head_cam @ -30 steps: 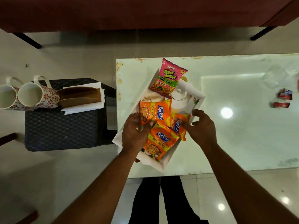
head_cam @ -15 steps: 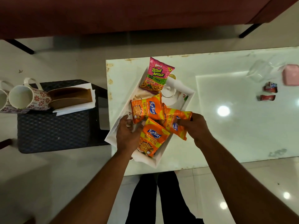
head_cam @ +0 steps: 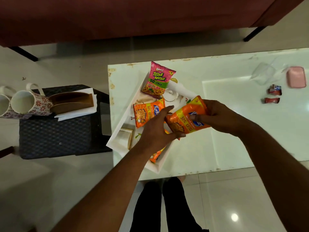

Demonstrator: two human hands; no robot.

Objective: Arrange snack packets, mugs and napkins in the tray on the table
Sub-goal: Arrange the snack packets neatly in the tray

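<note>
A white tray (head_cam: 117, 137) lies at an angle on the left end of the pale table (head_cam: 242, 131). At its far end lies a pink Bingo packet (head_cam: 158, 80), and an orange Kurkure packet (head_cam: 144, 114) lies in its middle. Another orange packet (head_cam: 156, 155) peeks out under my left forearm. My right hand (head_cam: 219, 116) grips a third orange packet (head_cam: 184, 120) above the tray's right rim. My left hand (head_cam: 155, 129) holds that packet's left end between thumb and fingers. Two floral mugs (head_cam: 26, 102) and white napkins (head_cam: 75, 113) sit on a dark stool (head_cam: 55, 136) to the left.
A brown napkin holder (head_cam: 71, 101) stands on the napkins. A white lidded piece (head_cam: 172, 95) sits in the tray. On the table's far right are a clear plastic container (head_cam: 262, 73), a pink box (head_cam: 296, 77) and two small red wrappers (head_cam: 274, 95). A maroon sofa (head_cam: 133, 17) lies beyond.
My right hand has lifted one orange packet up and to the right, off the pile. My left hand has left the tray's packets and taken that packet's other end.
</note>
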